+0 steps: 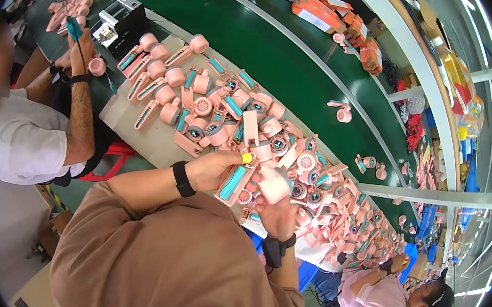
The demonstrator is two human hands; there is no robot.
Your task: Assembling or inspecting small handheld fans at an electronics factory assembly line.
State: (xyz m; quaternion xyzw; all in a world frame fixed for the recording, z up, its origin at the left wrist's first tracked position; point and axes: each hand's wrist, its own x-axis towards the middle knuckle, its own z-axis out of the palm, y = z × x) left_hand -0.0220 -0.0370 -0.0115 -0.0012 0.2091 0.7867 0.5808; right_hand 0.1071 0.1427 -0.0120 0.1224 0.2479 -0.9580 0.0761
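Note:
Between my hands is a pink handheld fan (pixel 232 184), its handle uncovered so that a teal cylinder shows inside. My left hand (pixel 211 169) is closed round the handle's upper end, with a yellow cover on one fingertip. My right hand (pixel 277 218) grips the round pink fan head (pixel 272 185) from below. That head is washed out by bright light, and whether it is firmly joined to the handle I cannot tell. Just beyond my hands lies a heap of similar pink fan parts (pixel 203 107), several with teal cylinders or dark round motors showing.
The pile runs along the pale worktable (pixel 125 105) to the right. Beyond it passes a green conveyor belt (pixel 235 29) carrying a few fans. A co-worker (pixel 26 136) sits at left beside a black and silver machine (pixel 116 20); another person (pixel 378 296) works at right. Orange bundles (pixel 315 12) lie across the belt.

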